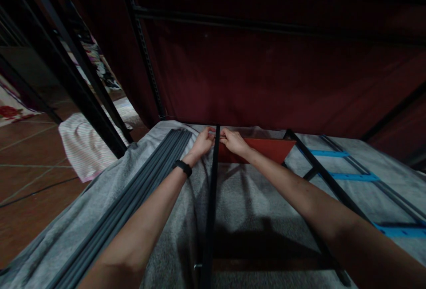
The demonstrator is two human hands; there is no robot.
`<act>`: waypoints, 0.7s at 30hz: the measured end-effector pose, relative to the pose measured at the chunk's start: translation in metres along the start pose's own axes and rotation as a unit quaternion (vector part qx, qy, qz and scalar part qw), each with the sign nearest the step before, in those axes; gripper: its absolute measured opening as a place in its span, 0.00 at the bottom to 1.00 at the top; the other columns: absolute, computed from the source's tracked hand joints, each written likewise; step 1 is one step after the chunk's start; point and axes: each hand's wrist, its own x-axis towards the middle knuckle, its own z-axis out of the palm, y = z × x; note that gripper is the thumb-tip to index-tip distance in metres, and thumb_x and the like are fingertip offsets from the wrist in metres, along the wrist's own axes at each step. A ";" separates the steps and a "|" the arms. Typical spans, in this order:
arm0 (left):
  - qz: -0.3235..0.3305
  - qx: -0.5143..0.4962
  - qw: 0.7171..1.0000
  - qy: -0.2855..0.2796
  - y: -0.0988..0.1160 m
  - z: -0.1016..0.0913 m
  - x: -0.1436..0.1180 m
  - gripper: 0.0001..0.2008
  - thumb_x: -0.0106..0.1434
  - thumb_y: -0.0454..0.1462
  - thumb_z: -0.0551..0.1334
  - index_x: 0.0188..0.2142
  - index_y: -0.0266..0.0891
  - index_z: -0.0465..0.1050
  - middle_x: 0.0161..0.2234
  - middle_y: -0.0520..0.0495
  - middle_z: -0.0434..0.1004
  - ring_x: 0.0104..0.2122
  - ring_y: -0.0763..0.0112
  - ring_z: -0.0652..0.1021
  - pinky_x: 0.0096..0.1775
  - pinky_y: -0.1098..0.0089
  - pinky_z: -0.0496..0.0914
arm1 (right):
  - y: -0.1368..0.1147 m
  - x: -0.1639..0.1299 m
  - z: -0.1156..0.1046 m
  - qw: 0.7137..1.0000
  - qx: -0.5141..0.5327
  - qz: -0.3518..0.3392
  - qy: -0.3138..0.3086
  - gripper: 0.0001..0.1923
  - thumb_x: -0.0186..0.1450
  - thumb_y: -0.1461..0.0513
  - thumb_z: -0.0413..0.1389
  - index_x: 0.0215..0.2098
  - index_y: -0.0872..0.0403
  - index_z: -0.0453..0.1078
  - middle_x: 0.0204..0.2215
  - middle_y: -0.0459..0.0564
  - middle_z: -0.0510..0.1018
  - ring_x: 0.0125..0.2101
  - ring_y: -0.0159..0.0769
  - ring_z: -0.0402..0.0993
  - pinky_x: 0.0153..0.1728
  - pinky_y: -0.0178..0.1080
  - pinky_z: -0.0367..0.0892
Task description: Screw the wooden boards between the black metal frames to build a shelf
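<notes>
Both hands meet at the far end of a black metal bar (pixel 213 191) that runs away from me. My left hand (pixel 202 142), below a black wristband (pixel 182 168), pinches at the bar's left side. My right hand (pixel 234 141) pinches on the right side, where a small metallic bit shows by its fingertips. What either hand grips is too small to name. A reddish-brown panel (pixel 269 149) lies right of the bar, behind my right forearm. Nearer to me, a small bolt (pixel 198 266) sticks out of the bar's left side.
Several long grey tubes (pixel 143 191) lie to the left on a grey blanket (pixel 186 209). Dark rails with blue crosspieces (pixel 354 177) lie right, past another black frame bar (pixel 328 180). A dark red cloth (pixel 266 76) hangs behind; black posts (pixel 76 67) rise at left.
</notes>
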 end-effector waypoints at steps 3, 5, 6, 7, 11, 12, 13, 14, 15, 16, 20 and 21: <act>-0.039 -0.011 0.999 0.003 -0.002 0.000 -0.002 0.07 0.61 0.31 0.61 0.40 0.38 0.69 0.23 0.54 0.73 0.22 0.74 0.74 0.28 0.75 0.69 | 0.000 0.000 0.000 1.000 0.001 0.002 0.000 0.08 0.67 0.65 0.55 0.45 0.53 0.69 0.44 0.52 0.80 0.45 0.40 0.76 0.46 0.39 0.64; -0.068 -0.013 0.997 0.023 -0.005 -0.001 -0.003 0.03 0.63 0.35 0.62 0.34 0.37 0.69 0.20 0.53 0.72 0.19 0.75 0.73 0.25 0.76 0.67 | 0.000 0.000 0.000 1.000 0.003 0.004 0.002 0.07 0.67 0.64 0.55 0.44 0.53 0.69 0.44 0.52 0.80 0.45 0.40 0.76 0.46 0.38 0.64; -0.076 -0.013 0.997 0.027 -0.006 -0.002 -0.003 0.07 0.63 0.37 0.63 0.31 0.37 0.68 0.19 0.52 0.71 0.18 0.76 0.72 0.23 0.77 0.66 | -0.001 0.000 0.000 1.000 0.005 0.005 0.003 0.07 0.67 0.64 0.55 0.44 0.53 0.69 0.44 0.52 0.80 0.45 0.40 0.76 0.46 0.38 0.64; -0.080 -0.016 0.996 0.026 -0.007 -0.002 -0.003 0.10 0.63 0.39 0.65 0.28 0.37 0.68 0.18 0.52 0.70 0.17 0.77 0.70 0.21 0.77 0.64 | -0.001 0.000 0.000 1.000 0.006 0.004 0.004 0.07 0.67 0.64 0.55 0.44 0.52 0.69 0.43 0.51 0.80 0.44 0.39 0.76 0.46 0.38 0.64; -0.073 -0.045 0.996 0.026 -0.010 -0.002 -0.002 0.15 0.57 0.41 0.70 0.24 0.37 0.67 0.17 0.55 0.67 0.15 0.81 0.66 0.19 0.79 0.58 | -0.001 0.000 0.000 1.000 0.006 0.003 0.006 0.07 0.66 0.64 0.55 0.43 0.51 0.70 0.42 0.50 0.80 0.43 0.39 0.76 0.45 0.38 0.64; -0.073 -0.048 0.996 0.028 -0.009 -0.001 -0.002 0.15 0.56 0.40 0.71 0.24 0.37 0.67 0.17 0.55 0.67 0.15 0.81 0.66 0.19 0.79 0.58 | -0.001 0.000 0.000 1.000 0.005 0.005 0.005 0.06 0.66 0.64 0.56 0.43 0.51 0.70 0.42 0.50 0.80 0.43 0.40 0.76 0.45 0.38 0.64; -0.071 -0.048 0.996 0.029 -0.008 -0.001 -0.002 0.14 0.56 0.40 0.71 0.24 0.38 0.67 0.17 0.55 0.67 0.15 0.81 0.66 0.19 0.79 0.58 | -0.001 0.000 0.000 1.000 0.004 0.007 0.005 0.06 0.66 0.64 0.55 0.43 0.51 0.70 0.42 0.50 0.80 0.43 0.40 0.75 0.44 0.38 0.64; -0.067 -0.048 0.996 0.026 -0.007 -0.001 -0.003 0.13 0.55 0.39 0.71 0.24 0.37 0.68 0.17 0.55 0.67 0.16 0.81 0.66 0.20 0.79 0.59 | -0.001 0.000 0.000 1.000 0.002 0.008 0.004 0.06 0.67 0.64 0.55 0.42 0.51 0.69 0.42 0.50 0.80 0.43 0.40 0.75 0.44 0.38 0.64; -0.059 -0.048 0.997 0.020 -0.006 -0.001 -0.004 0.12 0.55 0.38 0.71 0.25 0.37 0.68 0.17 0.55 0.68 0.16 0.81 0.67 0.20 0.79 0.60 | -0.001 0.001 0.000 1.000 0.001 0.008 0.002 0.06 0.67 0.64 0.55 0.43 0.51 0.69 0.42 0.50 0.80 0.43 0.39 0.75 0.44 0.38 0.64; -0.049 -0.052 0.997 0.015 -0.005 -0.001 -0.006 0.11 0.54 0.37 0.71 0.26 0.37 0.69 0.18 0.55 0.68 0.17 0.80 0.68 0.21 0.79 0.60 | -0.001 0.001 0.000 1.000 0.000 0.009 -0.001 0.06 0.67 0.64 0.55 0.43 0.51 0.69 0.42 0.50 0.80 0.43 0.39 0.75 0.44 0.38 0.64; -0.034 -0.084 0.996 -0.003 -0.006 0.000 -0.009 0.12 0.54 0.39 0.71 0.30 0.37 0.70 0.20 0.54 0.71 0.19 0.79 0.69 0.23 0.77 0.63 | -0.002 0.000 -0.001 1.000 0.001 0.011 -0.006 0.08 0.67 0.64 0.54 0.45 0.52 0.69 0.42 0.50 0.80 0.43 0.39 0.75 0.44 0.38 0.63; -0.043 -0.090 0.995 0.001 -0.008 0.000 -0.009 0.13 0.54 0.41 0.71 0.30 0.37 0.70 0.21 0.53 0.71 0.19 0.79 0.69 0.23 0.77 0.63 | -0.002 0.000 -0.001 1.000 0.003 0.010 -0.005 0.08 0.67 0.64 0.54 0.45 0.51 0.69 0.42 0.50 0.80 0.43 0.39 0.75 0.44 0.38 0.63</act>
